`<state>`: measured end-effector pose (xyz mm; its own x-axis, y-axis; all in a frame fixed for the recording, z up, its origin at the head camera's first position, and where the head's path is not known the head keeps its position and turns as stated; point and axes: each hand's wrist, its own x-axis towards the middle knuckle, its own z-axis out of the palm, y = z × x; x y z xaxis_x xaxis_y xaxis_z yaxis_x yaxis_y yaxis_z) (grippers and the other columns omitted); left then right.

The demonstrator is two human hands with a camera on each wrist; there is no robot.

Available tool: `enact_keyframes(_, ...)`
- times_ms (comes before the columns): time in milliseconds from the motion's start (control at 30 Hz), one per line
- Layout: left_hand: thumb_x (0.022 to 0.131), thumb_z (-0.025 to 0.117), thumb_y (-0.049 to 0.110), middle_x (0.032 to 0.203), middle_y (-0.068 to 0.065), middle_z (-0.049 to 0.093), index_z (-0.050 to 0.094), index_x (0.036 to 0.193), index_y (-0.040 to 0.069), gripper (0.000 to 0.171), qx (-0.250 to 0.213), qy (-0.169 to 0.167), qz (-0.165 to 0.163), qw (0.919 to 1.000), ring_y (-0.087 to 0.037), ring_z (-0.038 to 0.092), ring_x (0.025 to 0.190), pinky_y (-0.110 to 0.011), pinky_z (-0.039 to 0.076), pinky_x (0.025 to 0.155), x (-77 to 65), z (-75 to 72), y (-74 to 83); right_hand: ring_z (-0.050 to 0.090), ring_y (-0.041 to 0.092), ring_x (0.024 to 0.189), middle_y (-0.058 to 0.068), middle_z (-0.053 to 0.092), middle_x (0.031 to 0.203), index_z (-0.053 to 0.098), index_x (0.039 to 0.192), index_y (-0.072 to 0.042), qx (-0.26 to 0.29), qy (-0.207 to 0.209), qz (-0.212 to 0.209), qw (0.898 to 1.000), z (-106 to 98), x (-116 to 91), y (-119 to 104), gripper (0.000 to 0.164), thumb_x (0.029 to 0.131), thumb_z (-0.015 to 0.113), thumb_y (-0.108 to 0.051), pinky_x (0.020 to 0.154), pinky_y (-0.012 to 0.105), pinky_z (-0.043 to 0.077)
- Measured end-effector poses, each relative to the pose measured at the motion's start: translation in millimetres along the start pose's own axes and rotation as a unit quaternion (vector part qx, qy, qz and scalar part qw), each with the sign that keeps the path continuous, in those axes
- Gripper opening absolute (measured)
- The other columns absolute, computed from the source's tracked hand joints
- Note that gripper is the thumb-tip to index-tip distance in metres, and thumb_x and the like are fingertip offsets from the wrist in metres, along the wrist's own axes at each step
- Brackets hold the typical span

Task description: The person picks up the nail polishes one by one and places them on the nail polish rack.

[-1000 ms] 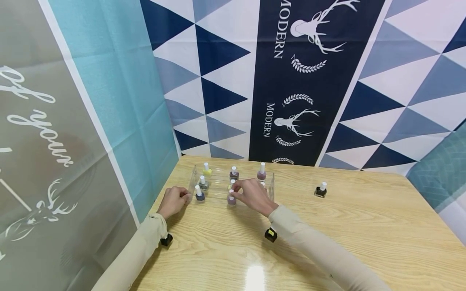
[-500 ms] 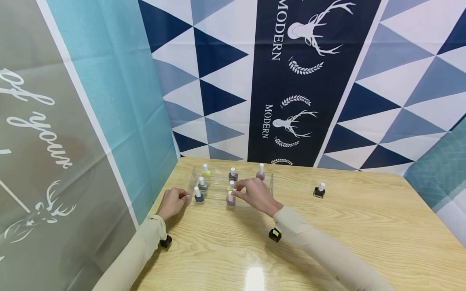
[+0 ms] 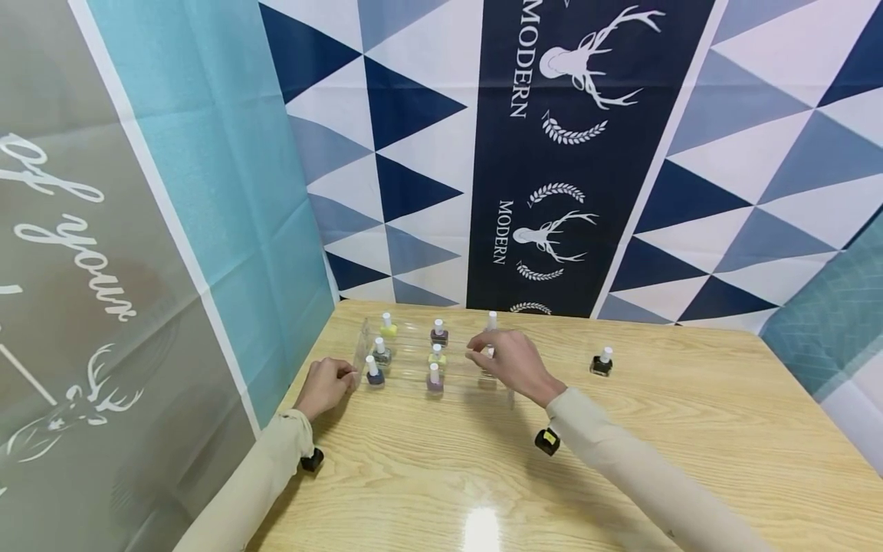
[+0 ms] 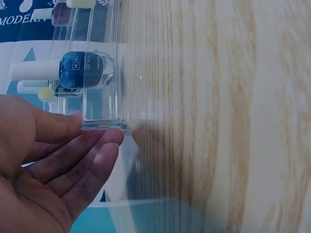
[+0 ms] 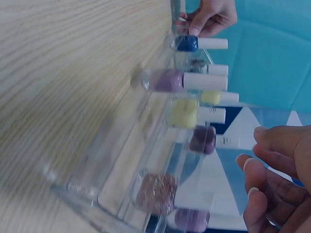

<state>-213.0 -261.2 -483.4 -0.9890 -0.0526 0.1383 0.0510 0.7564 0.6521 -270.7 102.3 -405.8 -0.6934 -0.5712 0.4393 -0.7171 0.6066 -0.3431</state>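
Observation:
My left hand (image 3: 326,387) grips the left end panel (image 4: 102,125) of a clear stepped rack, thumb on one side and fingers on the other. My right hand (image 3: 513,362) hovers over the rack's right end, thumb and fingers apart, holding nothing. Nail polish bottles with white caps stand on the steps. In front are a blue one (image 3: 375,374) and a purple one (image 3: 434,383). The middle step has a grey speckled one (image 3: 382,354), a yellow one (image 3: 437,357) and a pink glitter one (image 5: 156,193). Behind are another yellow bottle (image 3: 388,328) and a dark purple bottle (image 3: 438,336).
A black nail polish bottle (image 3: 602,364) stands alone on the wooden table (image 3: 414,475), right of the rack. Small black boxes (image 3: 547,441) sit at both wrists. Patterned cloth (image 3: 414,153) hangs behind the table, and teal and grey cloth on the left.
My right hand has let go of the purple bottle's cap and moved right, leaving that bottle on the front step. The left hand stays at the rack's end.

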Motion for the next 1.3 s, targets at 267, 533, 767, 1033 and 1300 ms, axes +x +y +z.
enact_keyframes(267, 0.099, 0.064, 0.003, 0.071, -0.002, 0.067, 0.076, 0.084, 0.007, 0.019, 0.003, 0.002, 0.001, 1.0000, -0.016, 0.054, 0.059, -0.034, 0.045, 0.059, 0.7, 1.6, -0.9, 0.045, 0.002, 0.048, 0.000, 0.078, 0.095, 0.081, 0.105, -0.011, -0.002, 0.000, 0.021, 1.000, -18, -8, 17, 0.015, 0.094, 0.078, -0.022, 0.050, 0.027, 0.041)
enact_keyframes(533, 0.099, 0.065, 0.002, 0.070, -0.001, 0.066, 0.076, 0.087, 0.005, 0.017, 0.010, 0.004, 0.003, 0.9999, -0.017, 0.052, 0.058, -0.033, 0.044, 0.058, 1.1, 0.5, -1.5, 0.045, 0.004, 0.050, 0.002, 0.078, 0.094, 0.080, 0.104, -0.007, -0.031, 0.011, 0.033, 0.999, -33, -19, 36, 0.016, 0.094, 0.078, -0.020, 0.052, 0.028, 0.041)
enact_keyframes(767, 0.099, 0.065, 0.002, 0.071, -0.002, 0.066, 0.076, 0.087, 0.005, 0.016, 0.011, 0.004, 0.002, 0.9999, -0.017, 0.052, 0.059, -0.034, 0.044, 0.059, 1.6, 0.9, -2.0, 0.050, 0.007, 0.052, 0.006, 0.078, 0.102, 0.080, 0.105, -0.006, -0.042, 0.015, 0.060, 0.997, -45, -28, 53, 0.018, 0.094, 0.077, -0.021, 0.059, 0.036, 0.049)
enact_keyframes(1033, 0.098, 0.065, 0.001, 0.070, -0.001, 0.066, 0.075, 0.083, 0.006, 0.019, 0.013, 0.002, 0.004, 0.9999, -0.017, 0.052, 0.059, -0.033, 0.043, 0.060, 1.7, 1.5, -2.0, 0.067, 0.017, 0.064, 0.011, 0.077, 0.106, 0.079, 0.103, -0.005, -0.060, 0.020, 0.086, 0.994, -55, -50, 76, 0.019, 0.094, 0.077, -0.021, 0.062, 0.043, 0.054)
enact_keyframes(1300, 0.099, 0.066, 0.002, 0.072, -0.001, 0.067, 0.076, 0.086, 0.006, 0.017, 0.014, 0.005, 0.000, 0.9999, -0.017, 0.055, 0.061, -0.034, 0.045, 0.061, 1.5, 1.0, -1.3, 0.071, 0.026, 0.073, 0.015, 0.076, 0.106, 0.079, 0.105, -0.004, -0.087, 0.028, 0.105, 0.990, -71, -67, 101, 0.018, 0.093, 0.077, -0.018, 0.058, 0.043, 0.053)
